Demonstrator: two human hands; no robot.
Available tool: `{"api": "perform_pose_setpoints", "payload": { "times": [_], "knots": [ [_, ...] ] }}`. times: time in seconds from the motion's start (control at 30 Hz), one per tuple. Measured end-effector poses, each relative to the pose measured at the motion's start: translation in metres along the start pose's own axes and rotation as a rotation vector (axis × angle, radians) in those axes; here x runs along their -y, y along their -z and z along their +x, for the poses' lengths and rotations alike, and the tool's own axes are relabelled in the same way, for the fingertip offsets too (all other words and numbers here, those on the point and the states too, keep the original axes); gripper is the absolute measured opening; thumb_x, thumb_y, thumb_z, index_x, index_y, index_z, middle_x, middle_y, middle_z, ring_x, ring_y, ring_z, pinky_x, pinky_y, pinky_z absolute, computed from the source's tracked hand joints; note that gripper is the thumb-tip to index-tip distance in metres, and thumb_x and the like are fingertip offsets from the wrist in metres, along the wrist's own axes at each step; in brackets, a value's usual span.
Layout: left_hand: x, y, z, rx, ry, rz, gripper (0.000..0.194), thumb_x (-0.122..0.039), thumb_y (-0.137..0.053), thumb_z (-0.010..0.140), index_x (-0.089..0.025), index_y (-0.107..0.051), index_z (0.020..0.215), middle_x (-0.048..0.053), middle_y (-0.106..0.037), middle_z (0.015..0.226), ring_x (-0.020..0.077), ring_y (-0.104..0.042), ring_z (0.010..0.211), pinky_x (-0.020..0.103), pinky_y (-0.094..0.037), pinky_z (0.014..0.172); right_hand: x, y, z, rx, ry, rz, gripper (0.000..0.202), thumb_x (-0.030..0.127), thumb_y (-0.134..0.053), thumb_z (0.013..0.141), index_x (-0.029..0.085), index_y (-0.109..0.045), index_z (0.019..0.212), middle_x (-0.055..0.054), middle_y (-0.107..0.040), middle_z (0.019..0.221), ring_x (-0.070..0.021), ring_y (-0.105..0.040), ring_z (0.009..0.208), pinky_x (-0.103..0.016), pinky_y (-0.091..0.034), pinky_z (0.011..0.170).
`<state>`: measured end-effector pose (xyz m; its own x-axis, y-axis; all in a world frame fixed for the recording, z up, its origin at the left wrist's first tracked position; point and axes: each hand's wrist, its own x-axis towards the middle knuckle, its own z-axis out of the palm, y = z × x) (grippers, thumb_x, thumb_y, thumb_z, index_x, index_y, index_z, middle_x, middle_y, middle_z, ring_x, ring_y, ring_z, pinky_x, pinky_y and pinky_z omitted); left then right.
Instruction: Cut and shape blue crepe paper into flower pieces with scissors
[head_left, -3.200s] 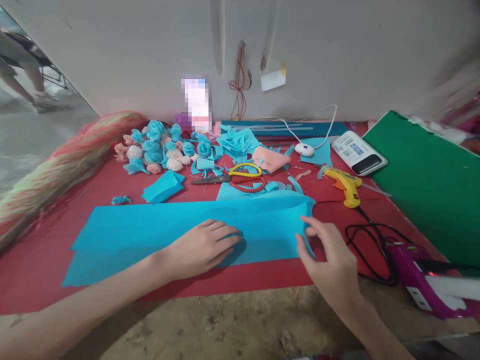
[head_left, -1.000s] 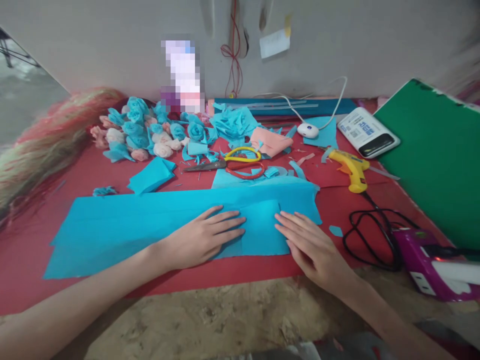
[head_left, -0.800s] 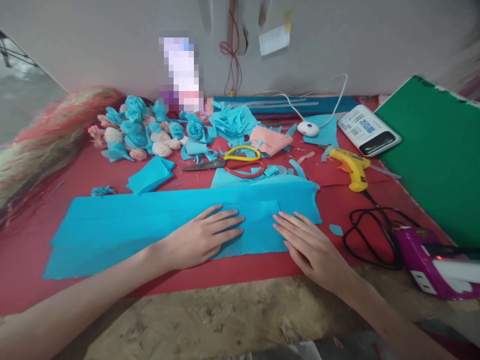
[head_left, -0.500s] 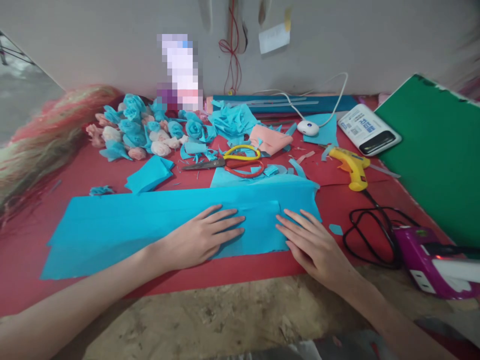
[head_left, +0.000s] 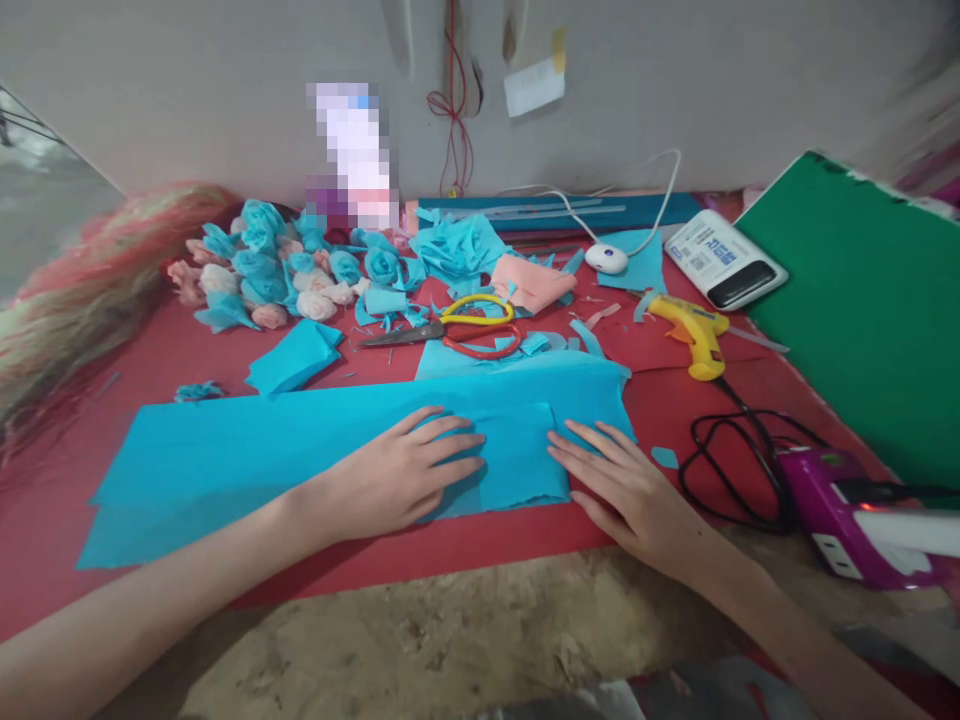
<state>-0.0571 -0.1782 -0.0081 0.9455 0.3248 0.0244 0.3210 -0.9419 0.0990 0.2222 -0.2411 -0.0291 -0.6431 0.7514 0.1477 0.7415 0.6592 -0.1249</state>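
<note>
A long sheet of blue crepe paper (head_left: 247, 450) lies across the red tabletop, with a smaller blue piece (head_left: 521, 455) lying flat over its right part. My left hand (head_left: 409, 470) rests open on the paper, fingers spread and pointing right at the smaller piece. At that piece's right edge, my right hand (head_left: 622, 480) lies open, fingers extended over the paper. Behind the sheet are scissors (head_left: 480, 325) with one yellow and one red handle. A stack of cut blue paper pieces (head_left: 296, 357) sits behind the sheet's left part.
Blue and pink paper roses (head_left: 262, 270) are heaped at the back left. Further right are blue scraps (head_left: 457, 245), a folded pink paper (head_left: 532, 282), a yellow glue gun (head_left: 694, 335), a white device (head_left: 724, 260), a green board (head_left: 862, 320) and a purple power strip (head_left: 847, 510).
The whole view has shifted slightly. Both hands stay flat on the paper in nearly the same places, and the smaller blue piece shows little movement.
</note>
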Motion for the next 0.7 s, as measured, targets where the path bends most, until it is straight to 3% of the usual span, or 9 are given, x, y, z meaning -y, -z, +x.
{"api": "perform_pose_setpoints", "payload": {
  "times": [0.17, 0.33, 0.5, 0.7],
  "knots": [
    [0.001, 0.01, 0.038, -0.033, -0.107, 0.098, 0.024, -0.017, -0.038, 0.087, -0.013, -0.055, 0.103, 0.009, -0.064, 0.099, 0.0203, -0.058, 0.089, 0.038, -0.041, 0.086, 0.0, -0.002, -0.002, 0.006, -0.02, -0.069, 0.045, 0.019, -0.036, 0.088, 0.007, -0.033, 0.131, -0.013, -0.044, 0.132, -0.0227, -0.036, 0.124, -0.047, -0.039, 0.097],
    [-0.001, 0.005, 0.07, -0.064, -0.178, 0.079, 0.028, -0.016, -0.033, 0.089, -0.01, -0.052, 0.109, 0.01, -0.063, 0.105, 0.0181, -0.059, 0.083, 0.03, -0.046, 0.066, -0.003, -0.003, -0.004, -0.027, -0.01, -0.101, 0.041, 0.02, -0.037, 0.088, 0.006, -0.039, 0.127, -0.017, -0.047, 0.128, -0.0261, -0.037, 0.122, -0.05, -0.039, 0.095],
    [0.002, -0.003, 0.075, -0.031, -0.2, 0.058, 0.043, -0.027, -0.039, 0.087, -0.004, -0.04, 0.124, 0.015, -0.053, 0.124, 0.021, -0.058, 0.092, 0.03, -0.048, 0.068, -0.006, -0.005, -0.005, -0.039, 0.016, -0.096, 0.039, 0.023, -0.039, 0.088, 0.005, -0.042, 0.123, -0.017, -0.051, 0.123, -0.0266, -0.039, 0.12, -0.051, -0.038, 0.096],
    [0.007, -0.011, 0.071, -0.01, -0.186, 0.034, 0.049, -0.032, -0.035, 0.09, -0.002, -0.035, 0.128, 0.015, -0.051, 0.126, 0.0208, -0.058, 0.091, 0.03, -0.046, 0.075, -0.008, 0.003, -0.009, 0.021, 0.085, -0.078, 0.04, 0.02, -0.039, 0.087, 0.01, -0.041, 0.125, -0.01, -0.05, 0.127, -0.0241, -0.037, 0.122, -0.049, -0.036, 0.097]
  ]
}}
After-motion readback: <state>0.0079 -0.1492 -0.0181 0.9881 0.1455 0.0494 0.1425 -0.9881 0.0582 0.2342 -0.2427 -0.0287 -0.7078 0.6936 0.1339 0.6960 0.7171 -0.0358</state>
